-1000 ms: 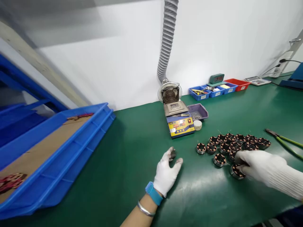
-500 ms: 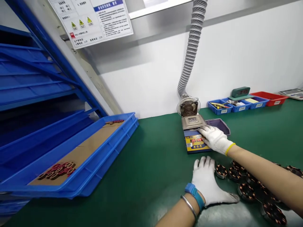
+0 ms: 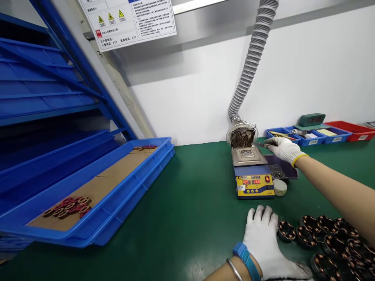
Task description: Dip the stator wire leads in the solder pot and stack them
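Note:
My left hand (image 3: 265, 242), in a white glove, lies flat on the green table with its fingers spread, beside several round copper-wound coils (image 3: 306, 236). My right hand (image 3: 283, 149), also gloved, is raised over the dark tray (image 3: 288, 170) of small bits, its fingers pinched on a thin metal tool (image 3: 259, 144) that looks like tweezers. The tool's tip points at the fan behind the metal plate (image 3: 254, 160) of the blue and yellow heater (image 3: 254, 186). A round whitish block (image 3: 279, 187) touches the heater's right side.
A large blue tray (image 3: 137, 183) with cardboard and red and copper coils stands at the left, by a blue rack (image 3: 43, 97). A grey hose (image 3: 253, 58) hangs behind the heater. Small blue bins (image 3: 313, 140) and a red bin (image 3: 361, 136) line the wall.
My right hand has moved from the heater's front up and right, uncovering the display and whitish block; the thin tool now shows clearly. My left hand stays flat. The view has shifted slightly.

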A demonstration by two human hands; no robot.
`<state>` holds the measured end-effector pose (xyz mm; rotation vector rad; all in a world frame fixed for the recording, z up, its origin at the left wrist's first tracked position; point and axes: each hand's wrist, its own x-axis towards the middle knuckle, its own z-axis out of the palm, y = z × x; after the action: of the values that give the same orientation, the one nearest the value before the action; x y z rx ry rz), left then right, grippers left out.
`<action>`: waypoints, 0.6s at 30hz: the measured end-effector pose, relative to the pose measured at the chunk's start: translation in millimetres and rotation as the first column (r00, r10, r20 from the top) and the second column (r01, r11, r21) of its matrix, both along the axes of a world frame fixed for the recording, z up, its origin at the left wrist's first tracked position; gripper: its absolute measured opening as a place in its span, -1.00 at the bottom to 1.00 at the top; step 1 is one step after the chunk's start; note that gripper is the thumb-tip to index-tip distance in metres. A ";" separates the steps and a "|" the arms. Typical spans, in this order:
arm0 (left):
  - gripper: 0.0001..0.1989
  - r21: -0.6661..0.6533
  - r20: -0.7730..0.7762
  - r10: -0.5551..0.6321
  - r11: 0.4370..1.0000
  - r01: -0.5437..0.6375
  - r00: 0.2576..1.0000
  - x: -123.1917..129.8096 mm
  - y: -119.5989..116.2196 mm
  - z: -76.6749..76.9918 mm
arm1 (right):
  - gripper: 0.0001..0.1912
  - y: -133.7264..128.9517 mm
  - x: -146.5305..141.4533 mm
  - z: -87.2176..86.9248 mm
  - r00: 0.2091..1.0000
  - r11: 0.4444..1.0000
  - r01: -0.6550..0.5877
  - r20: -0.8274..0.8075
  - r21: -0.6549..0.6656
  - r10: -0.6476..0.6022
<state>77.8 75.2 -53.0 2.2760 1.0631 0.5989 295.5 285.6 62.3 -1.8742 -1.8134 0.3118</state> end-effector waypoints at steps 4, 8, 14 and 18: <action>0.13 -0.007 0.018 0.001 1.000 -0.001 1.000 0.2 1.8 -2.7 | -0.64 12.1 -9.6 14.6 0.998 0.997 -0.005 0.055 -0.083 0.010; 0.13 -0.024 0.017 -0.015 1.000 0.015 1.000 0.1 3.7 -5.2 | -0.64 10.8 -15.5 19.3 0.995 0.992 -0.018 0.092 -0.127 0.030; 0.11 -0.005 0.013 0.003 1.000 -0.003 1.000 -0.2 3.3 -5.0 | -0.60 1.8 -10.7 16.0 0.990 0.988 -0.056 0.119 -0.143 0.073; 0.10 0.022 -0.018 -0.008 1.000 0.008 1.000 -0.8 2.2 -4.5 | -0.60 -1.4 -6.4 11.4 0.991 0.989 -0.048 0.118 -0.142 0.066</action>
<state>77.0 77.5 -57.6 2.3075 1.0602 0.5902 289.1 284.3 73.6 -1.9772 -1.9755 0.3590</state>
